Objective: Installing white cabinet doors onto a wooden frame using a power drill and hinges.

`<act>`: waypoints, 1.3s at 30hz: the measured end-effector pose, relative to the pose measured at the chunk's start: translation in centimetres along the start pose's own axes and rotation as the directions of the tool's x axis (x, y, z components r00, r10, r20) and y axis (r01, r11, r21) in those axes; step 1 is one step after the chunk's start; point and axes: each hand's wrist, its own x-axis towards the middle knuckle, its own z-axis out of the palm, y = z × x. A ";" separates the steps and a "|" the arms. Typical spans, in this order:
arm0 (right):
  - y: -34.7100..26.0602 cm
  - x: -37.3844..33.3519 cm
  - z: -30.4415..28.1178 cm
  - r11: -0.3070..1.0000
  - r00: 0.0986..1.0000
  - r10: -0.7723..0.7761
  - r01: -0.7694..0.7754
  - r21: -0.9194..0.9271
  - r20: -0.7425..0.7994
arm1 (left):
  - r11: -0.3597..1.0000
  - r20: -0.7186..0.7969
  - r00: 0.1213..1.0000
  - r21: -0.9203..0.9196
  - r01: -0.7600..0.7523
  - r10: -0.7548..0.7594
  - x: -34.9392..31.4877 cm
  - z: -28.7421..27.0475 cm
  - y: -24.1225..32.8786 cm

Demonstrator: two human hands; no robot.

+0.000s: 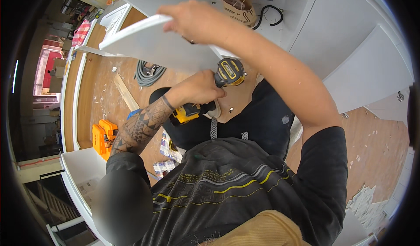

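L hand [200,87] wrapped round handle of my yellow/blk drill [187,113], fingers closed tight on the grip; drill held approx. mid-view, above my lap, battery [230,72] end up to far R, yellow body to near L. R arm reaches across to far L; R hand [188,22] has upper edge of a white panel [153,49], fingers bent over it nr its R end, gap no wider than the panel's edge. Panel tilted, its broad face twd me, just beyond L hand. Dark trousers [267,115] below: knees apart, brown floor [372,158] showing btwn them, w/ a small metal piece [231,110] on it, too small to ID. L of me on floor: grey coiled hose or cable [144,77] (can't tell which), near side of panel; pale wood strip [126,93] lying slantwise; orange case [101,139] further L, nr my tattooed forearm. Plaid cloth [169,149] close by my L side, partly covered. Far side: brown paper bag [238,15] w/ handles, upright in a white cabinet [358,27], blk cable [281,16] curled just R of it. Far L, red/white checked cloth [80,32] by the shelving.
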 end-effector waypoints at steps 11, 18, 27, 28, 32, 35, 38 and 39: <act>2.0 1.8 -0.7 0.984 0.986 0.159 -0.153 -0.087 0.059 | 0.964 -0.125 0.976 -0.224 0.145 -0.176 15.7 11.8 -9.2; 2.2 2.0 -0.7 0.978 0.981 0.192 -0.187 -0.091 0.041 | 0.889 -0.087 0.958 -0.404 0.218 -0.274 18.8 15.1 -11.5; 2.3 2.2 -0.6 0.975 0.977 0.211 -0.209 -0.077 0.028 | 0.924 -0.103 0.963 -0.323 0.205 -0.249 18.6 14.9 -11.1; 2.1 2.2 -0.7 0.964 0.964 0.263 -0.260 -0.050 0.048 | 0.923 -0.100 0.962 -0.322 0.211 -0.255 18.5 14.8 -11.0; 2.6 2.2 -0.6 0.976 0.978 0.207 -0.208 -0.071 -0.009 | 0.922 -0.104 0.965 -0.335 0.193 -0.240 18.6 14.8 -11.1; 2.5 2.3 -0.8 0.974 0.976 0.213 -0.209 -0.092 0.046 | 0.908 -0.101 0.961 -0.365 0.205 -0.258 18.6 15.1 -11.6; 2.2 2.4 -0.7 0.976 0.978 0.204 -0.200 -0.090 0.038 | 0.899 -0.117 0.956 -0.388 0.204 -0.268 18.7 15.5 -12.4; 2.1 2.4 -0.8 0.969 0.970 0.238 -0.235 -0.070 0.040 | 0.899 -0.117 0.957 -0.389 0.203 -0.267 18.7 15.5 -12.3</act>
